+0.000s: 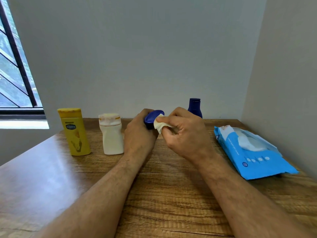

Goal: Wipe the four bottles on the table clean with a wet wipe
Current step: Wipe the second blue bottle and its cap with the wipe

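Observation:
My left hand (pixel 139 133) grips a dark blue bottle (pixel 152 118) above the table; only its capped end shows past my fingers. My right hand (pixel 184 133) pinches a crumpled white wet wipe (pixel 161 125) and presses it against that blue end. A yellow bottle (pixel 74 131) stands upright at the left. Beside it stands a white bottle (pixel 112 134) with brownish smears on its cap. A second dark blue bottle (pixel 195 107) stands at the back, partly hidden behind my right hand.
A blue wet-wipe pack (pixel 253 162) lies open at the right on the wooden table (pixel 163 194), a white wipe poking from its opening. Walls close the back and right sides. A window is at the far left.

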{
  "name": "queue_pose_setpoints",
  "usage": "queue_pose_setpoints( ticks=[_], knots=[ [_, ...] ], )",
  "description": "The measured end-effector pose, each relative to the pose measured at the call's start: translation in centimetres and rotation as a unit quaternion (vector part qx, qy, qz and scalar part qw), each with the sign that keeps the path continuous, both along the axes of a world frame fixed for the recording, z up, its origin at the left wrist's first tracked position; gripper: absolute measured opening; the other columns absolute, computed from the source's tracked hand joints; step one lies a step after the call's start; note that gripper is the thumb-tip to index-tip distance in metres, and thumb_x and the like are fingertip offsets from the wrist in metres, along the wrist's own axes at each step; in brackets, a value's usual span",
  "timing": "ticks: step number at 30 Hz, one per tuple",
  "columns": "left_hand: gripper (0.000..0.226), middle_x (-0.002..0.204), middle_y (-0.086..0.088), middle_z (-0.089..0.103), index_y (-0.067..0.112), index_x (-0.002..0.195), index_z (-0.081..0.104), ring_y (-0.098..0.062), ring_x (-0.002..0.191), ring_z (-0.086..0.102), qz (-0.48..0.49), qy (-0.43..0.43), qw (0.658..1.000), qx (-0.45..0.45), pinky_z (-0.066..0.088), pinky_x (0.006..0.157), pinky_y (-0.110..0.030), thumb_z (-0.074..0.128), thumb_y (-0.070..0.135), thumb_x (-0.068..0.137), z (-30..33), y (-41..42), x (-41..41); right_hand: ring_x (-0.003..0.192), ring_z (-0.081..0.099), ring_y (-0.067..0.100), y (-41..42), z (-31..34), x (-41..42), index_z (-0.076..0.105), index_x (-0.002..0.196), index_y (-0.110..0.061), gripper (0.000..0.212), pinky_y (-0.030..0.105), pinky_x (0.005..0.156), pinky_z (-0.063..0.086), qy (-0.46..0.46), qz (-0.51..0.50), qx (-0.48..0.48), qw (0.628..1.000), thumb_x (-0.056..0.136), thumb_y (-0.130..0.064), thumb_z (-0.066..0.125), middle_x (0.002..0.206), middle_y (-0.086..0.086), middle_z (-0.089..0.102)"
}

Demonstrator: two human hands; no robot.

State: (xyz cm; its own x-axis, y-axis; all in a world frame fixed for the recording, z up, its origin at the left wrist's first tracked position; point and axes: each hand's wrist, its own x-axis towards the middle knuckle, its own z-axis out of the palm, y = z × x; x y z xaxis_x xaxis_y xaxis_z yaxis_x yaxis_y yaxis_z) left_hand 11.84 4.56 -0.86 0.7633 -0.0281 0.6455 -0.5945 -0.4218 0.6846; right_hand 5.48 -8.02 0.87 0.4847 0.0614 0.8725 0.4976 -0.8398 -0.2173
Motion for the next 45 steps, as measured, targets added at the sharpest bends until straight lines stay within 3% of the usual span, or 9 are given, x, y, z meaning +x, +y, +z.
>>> queue_pose_setpoints(
  ticks=[9,16,19,22,25,30,36,40,45],
  knots=[
    [0.031,0.093,0.016,0.072,0.037,0.108,0.066,-0.007,0.089,0.07,-0.074,0.016,0.994,-0.077,0.061,0.082,-0.042,0.079,0.026,0.083,0.0,-0.1,0.0,0.079,0.052,-0.003,-0.4,0.3,0.3,0.07,0.119,-0.017,0.028,0.003,0.069,0.04,-0.013,0.003,0.062,0.998,0.091,-0.019,0.066,0.088,-0.01,0.056],
    [0.034,0.095,0.016,0.071,0.036,0.106,0.064,0.0,0.091,0.066,-0.101,-0.001,0.991,-0.083,0.055,0.08,-0.023,0.08,0.018,0.083,-0.1,-0.1,0.1,0.08,0.057,0.002,-0.5,0.2,0.7,0.072,0.116,-0.02,0.025,0.007,0.066,0.043,0.011,0.022,0.127,0.992,0.091,-0.022,0.068,0.086,-0.013,0.06],
    [0.042,0.119,0.008,0.059,0.034,0.11,0.062,-0.006,0.11,0.059,-0.062,-0.041,0.996,-0.056,0.049,0.094,-0.018,0.079,0.007,0.083,-0.1,0.1,0.8,0.085,0.059,0.0,-0.6,0.1,1.1,0.075,0.11,-0.023,0.02,0.008,0.068,0.046,0.066,0.021,0.183,0.981,0.091,-0.021,0.067,0.089,-0.017,0.064],
    [0.064,0.139,0.002,0.039,0.046,0.105,0.058,0.014,0.124,0.037,-0.044,-0.058,0.997,-0.036,0.04,0.109,-0.016,0.072,-0.011,0.08,0.1,0.3,1.0,0.088,0.065,0.006,-0.7,-0.2,1.6,0.075,0.109,-0.024,0.019,0.019,0.064,0.056,0.141,0.081,0.306,0.938,0.093,-0.022,0.065,0.096,-0.015,0.071],
    [0.075,0.151,0.002,0.029,0.054,0.1,0.055,0.028,0.121,0.026,-0.061,-0.044,0.997,-0.022,0.034,0.106,-0.005,0.067,-0.016,0.08,0.2,0.1,0.5,0.084,0.067,0.009,-0.5,-0.2,1.7,0.074,0.108,-0.022,0.018,0.013,0.056,0.052,0.182,0.13,0.375,0.899,0.094,-0.019,0.064,0.091,-0.008,0.073],
    [0.08,0.156,0.003,0.026,0.054,0.105,0.053,0.011,0.129,0.032,-0.085,-0.008,0.996,-0.015,0.031,0.103,-0.002,0.059,-0.021,0.079,0.5,0.2,0.2,0.087,0.07,0.019,-0.5,-0.3,2.1,0.074,0.109,-0.02,0.018,0.035,0.066,0.062,0.193,0.15,0.41,0.879,0.096,-0.019,0.062,0.089,-0.005,0.074],
    [0.092,0.164,0.012,0.024,0.026,0.147,0.048,-0.005,0.151,0.022,-0.224,0.109,0.968,-0.015,0.023,0.123,-0.025,0.039,-0.025,0.07,0.7,0.7,-0.2,0.082,0.071,0.012,-1.1,-0.2,2.1,0.077,0.1,-0.017,0.016,0.026,0.062,0.059,0.199,0.135,0.421,0.875,0.092,-0.028,0.068,0.086,-0.005,0.075],
    [0.097,0.161,0.013,0.033,0.006,0.148,0.047,-0.009,0.146,0.035,-0.328,0.203,0.909,-0.158,0.036,0.119,-0.035,0.042,-0.002,0.052,1.0,0.9,-0.9,0.066,0.065,-0.004,-1.3,-0.4,1.7,0.076,0.094,-0.016,0.018,0.011,0.052,0.049,0.204,0.114,0.377,0.896,0.091,-0.031,0.068,0.079,-0.005,0.073],
    [0.071,0.157,0.009,0.037,0.033,0.156,0.034,-0.015,0.127,0.057,-0.311,0.196,0.905,-0.216,0.056,0.096,-0.033,0.047,-0.006,0.098,1.2,0.0,-1.1,0.08,0.068,-0.001,-0.8,-0.6,1.7,0.075,0.104,-0.02,0.017,0.014,0.058,0.054,0.198,0.11,0.333,0.915,0.092,-0.029,0.066,0.087,-0.012,0.073]
  ],
)
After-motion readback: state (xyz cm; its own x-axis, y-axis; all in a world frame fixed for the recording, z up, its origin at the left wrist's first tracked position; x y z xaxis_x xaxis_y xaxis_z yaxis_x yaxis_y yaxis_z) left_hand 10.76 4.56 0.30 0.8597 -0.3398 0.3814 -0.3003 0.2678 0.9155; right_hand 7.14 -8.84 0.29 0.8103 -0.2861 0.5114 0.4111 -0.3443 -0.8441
